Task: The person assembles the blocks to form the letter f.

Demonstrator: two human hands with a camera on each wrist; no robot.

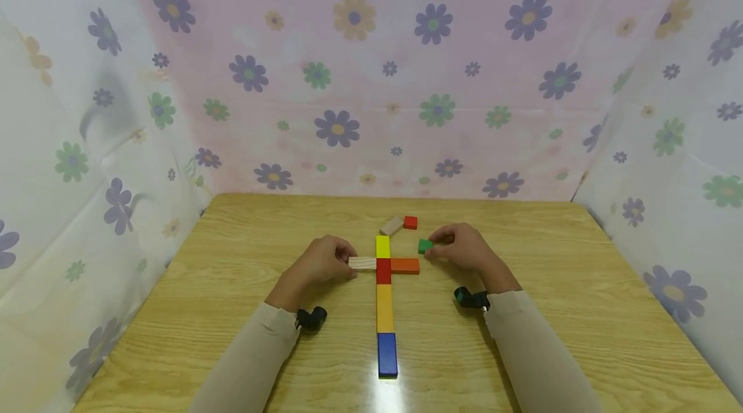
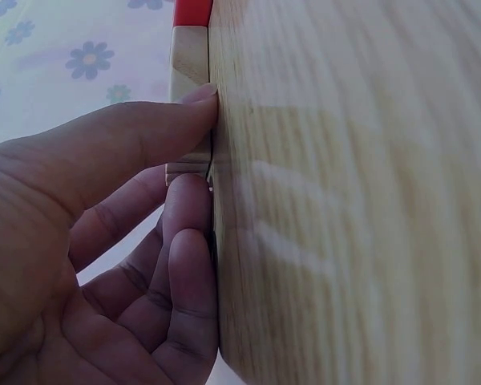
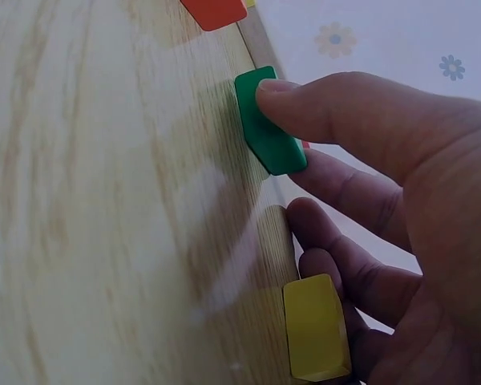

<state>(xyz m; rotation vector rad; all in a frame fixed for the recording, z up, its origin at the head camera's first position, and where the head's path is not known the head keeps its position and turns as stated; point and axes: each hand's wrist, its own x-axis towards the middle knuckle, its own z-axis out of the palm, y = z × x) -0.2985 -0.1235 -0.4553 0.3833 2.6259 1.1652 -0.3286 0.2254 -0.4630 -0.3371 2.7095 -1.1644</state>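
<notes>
My left hand pinches the outer end of a plain wooden block, thumb on the near side. That block lies against the left side of a red block. An orange block joins the red one's right side, a bright yellow block its far side. Nearer me, an amber block and a blue block continue the line. My right hand holds a green block between thumb and index finger. Beside its lower fingers is another yellow block, hidden in the head view.
Behind the arrangement lie a second plain wooden block, set at an angle, and a small red block. The wooden table ends at a flowered cloth, which also hangs on both sides.
</notes>
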